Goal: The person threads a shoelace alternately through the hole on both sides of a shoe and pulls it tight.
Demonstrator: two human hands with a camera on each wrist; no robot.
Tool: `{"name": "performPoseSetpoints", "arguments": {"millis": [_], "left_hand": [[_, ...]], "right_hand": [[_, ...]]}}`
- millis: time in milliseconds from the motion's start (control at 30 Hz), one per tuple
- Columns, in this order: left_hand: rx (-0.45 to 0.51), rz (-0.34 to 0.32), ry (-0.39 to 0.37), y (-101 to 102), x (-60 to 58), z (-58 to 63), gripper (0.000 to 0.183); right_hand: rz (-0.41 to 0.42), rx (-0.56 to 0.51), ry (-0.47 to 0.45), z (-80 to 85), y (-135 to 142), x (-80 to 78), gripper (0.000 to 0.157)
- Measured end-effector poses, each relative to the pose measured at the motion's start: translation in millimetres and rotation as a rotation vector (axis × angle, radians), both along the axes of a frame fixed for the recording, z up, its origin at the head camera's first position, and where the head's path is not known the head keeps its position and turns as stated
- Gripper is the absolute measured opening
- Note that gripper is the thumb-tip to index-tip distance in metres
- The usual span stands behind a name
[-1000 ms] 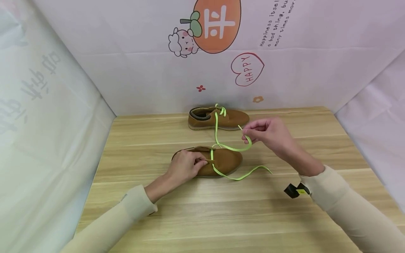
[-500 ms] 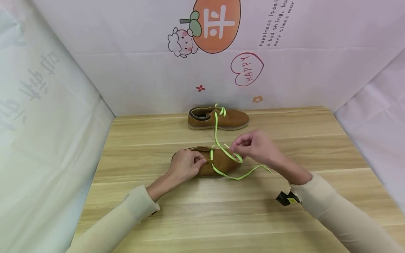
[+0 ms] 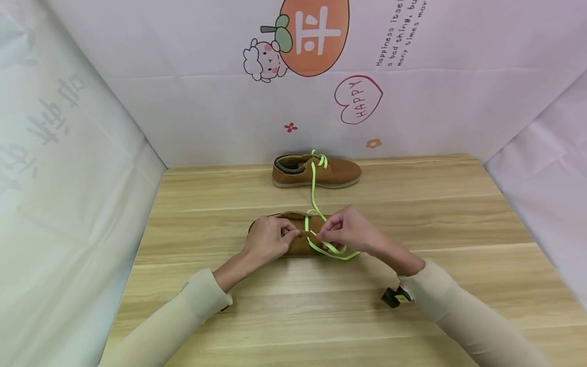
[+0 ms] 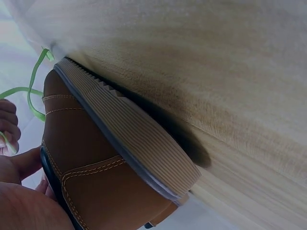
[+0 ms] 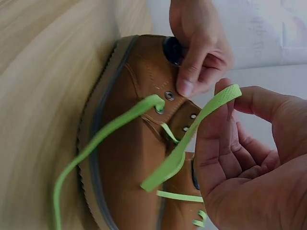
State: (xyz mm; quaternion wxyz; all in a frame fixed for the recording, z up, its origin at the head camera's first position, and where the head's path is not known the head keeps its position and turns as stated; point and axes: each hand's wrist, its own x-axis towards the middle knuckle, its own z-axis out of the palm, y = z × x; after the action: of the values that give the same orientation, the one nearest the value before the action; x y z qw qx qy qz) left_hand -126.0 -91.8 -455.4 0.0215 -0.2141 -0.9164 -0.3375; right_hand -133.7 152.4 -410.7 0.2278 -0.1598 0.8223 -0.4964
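Note:
A brown lace-up shoe stands on the table, toe to the right. My left hand pinches the edge of its eyelet flap; in the right wrist view the thumb lies beside a bare metal eyelet. A neon-green shoelace comes out of the neighbouring eyelet and trails along the shoe's side. Between thumb and forefinger, my right hand pinches a green lace end over the front of the shoe, close to the flap. In the left wrist view the shoe's heel and ridged sole show.
Behind stands a second brown shoe with green laces, close to the white printed backdrop. A green lace strand runs between the two shoes. White sheets enclose both sides of the wooden table.
My right hand has moved left and toward me, bringing the lace end from beyond the shoe's toe to near its eyelet flap. My left hand has stayed on the flap.

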Motion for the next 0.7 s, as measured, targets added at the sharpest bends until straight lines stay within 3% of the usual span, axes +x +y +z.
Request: {"name": "performPoseSetpoints", "arguments": {"millis": [233,700], "left_hand": [[0.011,-0.003,0.016,0,0.3,-0.9,0.010],[0.025,0.004,0.016,0,0.9,-1.5,0.011]], "right_hand": [[-0.008,-0.016,-0.056,-17.2,-12,2.2,0.014],[-0.050,0.051,0.012,-35.5,-25,2.7,0.017]]}}
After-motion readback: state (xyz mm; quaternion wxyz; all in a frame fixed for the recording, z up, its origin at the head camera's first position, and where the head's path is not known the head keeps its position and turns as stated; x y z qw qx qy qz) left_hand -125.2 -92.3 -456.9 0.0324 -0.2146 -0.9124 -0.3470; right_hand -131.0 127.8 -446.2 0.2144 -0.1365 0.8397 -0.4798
